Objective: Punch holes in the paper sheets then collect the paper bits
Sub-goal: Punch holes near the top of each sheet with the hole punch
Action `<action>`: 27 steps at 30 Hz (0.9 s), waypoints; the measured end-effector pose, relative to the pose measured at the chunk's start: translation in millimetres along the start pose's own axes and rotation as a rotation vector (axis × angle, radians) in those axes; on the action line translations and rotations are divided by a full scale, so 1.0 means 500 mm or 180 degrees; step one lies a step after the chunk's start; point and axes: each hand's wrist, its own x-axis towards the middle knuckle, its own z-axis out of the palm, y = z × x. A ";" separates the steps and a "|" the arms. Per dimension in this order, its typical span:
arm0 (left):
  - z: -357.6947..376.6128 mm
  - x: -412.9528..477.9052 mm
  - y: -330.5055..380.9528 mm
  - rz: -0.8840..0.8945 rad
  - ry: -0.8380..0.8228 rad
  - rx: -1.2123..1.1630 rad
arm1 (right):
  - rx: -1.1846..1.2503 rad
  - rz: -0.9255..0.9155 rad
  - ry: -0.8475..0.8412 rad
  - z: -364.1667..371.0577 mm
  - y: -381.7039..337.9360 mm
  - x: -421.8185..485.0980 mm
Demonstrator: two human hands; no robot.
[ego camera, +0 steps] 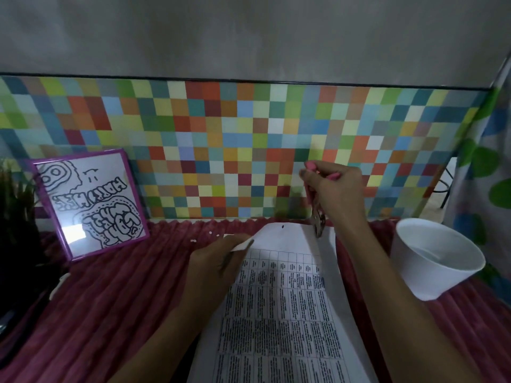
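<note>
A printed paper sheet [279, 308] with a text table lies tilted over the red cloth, raised at its far edge. My left hand [215, 268] pinches its top left corner. My right hand [336, 190] grips a pink-handled hole punch [318, 219], whose metal jaws sit on the sheet's top right edge. One punched hole [282, 226] shows near the top edge. A few white paper bits [193, 240] lie on the cloth left of the sheet.
A white cup [431, 261] stands at the right on the red ribbed cloth [116, 294]. A purple-framed drawing [91, 203] leans on the checkered wall at the left, beside a dark plant [16, 205]. A leaf-patterned curtain [484, 161] hangs at the far right.
</note>
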 end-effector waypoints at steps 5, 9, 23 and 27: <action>-0.004 0.010 -0.004 -0.0110 0.0075 0.0276 | 0.0311 0.0279 0.0305 -0.034 -0.010 0.016; 0.007 0.009 -0.023 -0.0757 0.0098 0.0039 | 0.1169 0.0659 0.0360 -0.060 -0.007 0.030; 0.032 0.152 0.077 0.0343 -0.0855 0.1614 | 0.1175 0.0743 0.0316 -0.040 0.003 0.015; 0.119 0.159 0.088 0.0161 -0.2000 0.1228 | 0.1099 0.0678 0.0278 -0.040 0.006 0.014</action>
